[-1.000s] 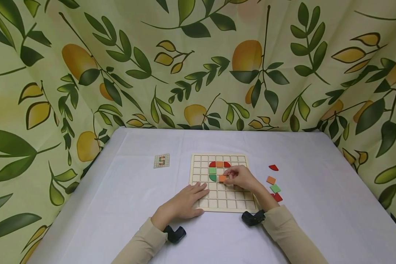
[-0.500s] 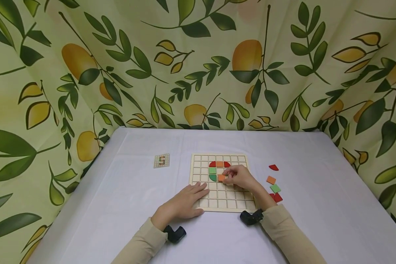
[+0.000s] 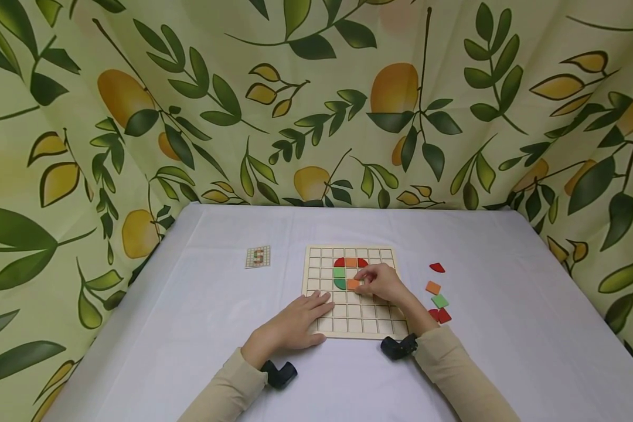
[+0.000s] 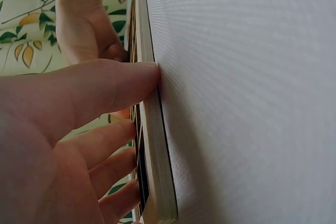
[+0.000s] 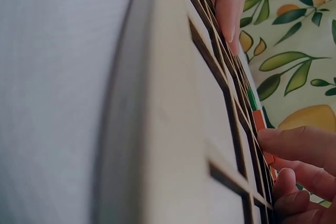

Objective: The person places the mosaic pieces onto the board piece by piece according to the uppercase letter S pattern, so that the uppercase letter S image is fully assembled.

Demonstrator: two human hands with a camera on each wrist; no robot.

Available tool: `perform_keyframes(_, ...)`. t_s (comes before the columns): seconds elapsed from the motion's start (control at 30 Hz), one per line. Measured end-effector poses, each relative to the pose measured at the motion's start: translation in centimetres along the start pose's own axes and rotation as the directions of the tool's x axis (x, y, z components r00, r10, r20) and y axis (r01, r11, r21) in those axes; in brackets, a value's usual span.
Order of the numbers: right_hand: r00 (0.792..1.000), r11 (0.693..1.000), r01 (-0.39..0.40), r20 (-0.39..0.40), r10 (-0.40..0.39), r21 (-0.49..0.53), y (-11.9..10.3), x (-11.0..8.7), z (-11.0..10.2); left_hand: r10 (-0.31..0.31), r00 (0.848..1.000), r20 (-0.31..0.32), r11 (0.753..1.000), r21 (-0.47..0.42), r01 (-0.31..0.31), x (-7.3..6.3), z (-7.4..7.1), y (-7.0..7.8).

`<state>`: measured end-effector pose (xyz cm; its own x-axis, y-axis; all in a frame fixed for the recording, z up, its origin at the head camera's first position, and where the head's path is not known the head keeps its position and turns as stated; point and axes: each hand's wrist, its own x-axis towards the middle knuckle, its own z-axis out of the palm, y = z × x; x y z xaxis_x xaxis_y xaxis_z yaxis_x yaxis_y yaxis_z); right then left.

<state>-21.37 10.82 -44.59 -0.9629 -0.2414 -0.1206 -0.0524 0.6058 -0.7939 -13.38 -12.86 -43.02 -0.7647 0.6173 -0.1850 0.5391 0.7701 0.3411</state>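
Note:
A light wooden grid board (image 3: 366, 324) lies on the white-covered table. My right hand (image 3: 385, 282) pinches a square orange tile (image 3: 351, 285) at its right side, in a cell of the board; in the right wrist view the thumb is on the orange tile (image 5: 260, 121). Left of that tile sits a dark green quarter-round tile (image 3: 340, 285), with a light green square (image 3: 339, 272) above it. Across the top run a red rounded tile (image 3: 340, 262), an orange square (image 3: 351, 262) and another red rounded tile (image 3: 362, 262). My left hand (image 3: 295, 322) rests spread on the board's lower left, thumb at its front edge.
Right of the board lie loose tiles: a red one (image 3: 437, 268), an orange square (image 3: 433, 288), a light green square (image 3: 440, 301) and red pieces (image 3: 444, 316). A small pattern card (image 3: 258, 257) lies to the left. A leaf-print curtain (image 3: 316, 117) hangs behind the table.
My right hand has shifted slightly left with the orange square, which now lies straighter in its cell beside the dark green tile. The left hand has stayed put.

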Motion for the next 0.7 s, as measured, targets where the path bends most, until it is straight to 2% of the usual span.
perform_keyframes(0.37, 1.000, 1.000, -0.020, -0.024, 0.020, 0.004, -0.11, -0.02, 0.16, 0.004, 1.000, -0.008, 1.000, -0.003, -0.004, 0.12, 0.06, -0.11)
perform_keyframes(0.7, 0.997, 0.994, -0.080, -0.003, 0.081, 0.075, -0.03, -0.39, -0.19, -0.001, 1.000, -0.004, 1.000, 0.000, 0.001, 0.13, 0.14, -0.15)
